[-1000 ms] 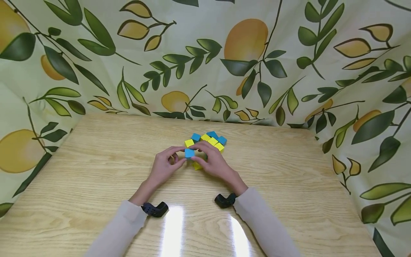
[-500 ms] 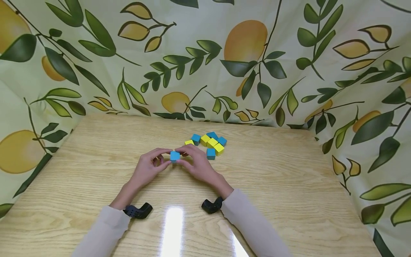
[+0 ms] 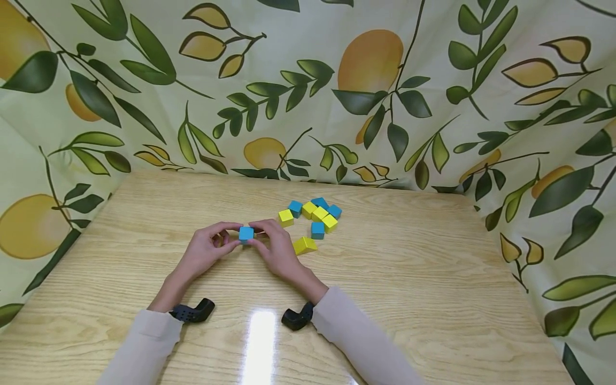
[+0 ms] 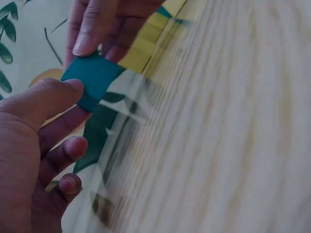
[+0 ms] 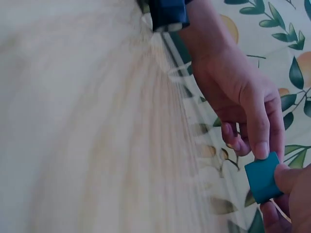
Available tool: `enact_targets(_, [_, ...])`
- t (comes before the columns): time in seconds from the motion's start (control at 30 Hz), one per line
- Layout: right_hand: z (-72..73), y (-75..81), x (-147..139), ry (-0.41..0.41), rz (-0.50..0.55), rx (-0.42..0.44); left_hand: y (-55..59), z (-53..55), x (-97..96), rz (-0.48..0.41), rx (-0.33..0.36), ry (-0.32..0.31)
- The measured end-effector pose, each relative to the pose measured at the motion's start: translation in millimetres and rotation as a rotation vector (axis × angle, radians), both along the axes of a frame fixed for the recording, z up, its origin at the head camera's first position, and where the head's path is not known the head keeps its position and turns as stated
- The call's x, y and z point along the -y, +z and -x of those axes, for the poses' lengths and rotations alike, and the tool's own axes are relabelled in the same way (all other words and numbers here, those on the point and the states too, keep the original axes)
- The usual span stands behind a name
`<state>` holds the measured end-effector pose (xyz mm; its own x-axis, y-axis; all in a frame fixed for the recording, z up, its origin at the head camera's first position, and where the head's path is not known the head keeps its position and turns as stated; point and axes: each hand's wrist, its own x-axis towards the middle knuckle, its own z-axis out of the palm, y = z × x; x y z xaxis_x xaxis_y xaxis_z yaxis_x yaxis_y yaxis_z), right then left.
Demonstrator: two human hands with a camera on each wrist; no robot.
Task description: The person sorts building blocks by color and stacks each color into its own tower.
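Note:
In the head view a small blue cube is held between both hands, left of a group of blocks. My left hand pinches its left side between thumb and fingers. From the right, my right hand pinches it the same way. The left wrist view shows the left thumb on the cube, with the other hand gripping its upper edge. The cube also appears in the right wrist view, between both sets of fingertips. Whether it touches the table cannot be told.
Just right of the right hand lies a yellow block, longer than the cubes. Beyond it stand a blue cube, a lone yellow cube and a cluster of yellow cubes and blue ones. A leaf-printed cloth hangs behind the wooden table.
Both hands have moved left together with the blue cube, away from the cluster. The longer yellow block and a blue cube, earlier hidden partly or wholly by the right hand, are now in sight.

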<state>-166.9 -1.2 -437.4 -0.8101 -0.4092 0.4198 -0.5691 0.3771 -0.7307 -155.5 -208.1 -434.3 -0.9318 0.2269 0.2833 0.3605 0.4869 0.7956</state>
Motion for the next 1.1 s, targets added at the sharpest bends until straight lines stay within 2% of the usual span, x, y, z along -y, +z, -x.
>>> enact_targets(0.27, [-0.1,-8.0,16,-0.032,0.091,0.086,-3.4,1.9,9.3,0.027,0.043,0.024])
enact_targets(0.53, [1.0,-9.3,22,-0.034,0.086,0.144,-8.4,5.1,13.5,0.03,0.062,0.041])
enact_targets(0.87, [3.3,-9.5,22,-0.041,0.03,0.176,-9.1,6.4,13.6,0.064,0.06,0.043])
enact_targets(1.1, [3.1,-9.2,22,-0.053,0.019,0.175,-8.6,4.9,13.1,0.042,0.091,0.043])
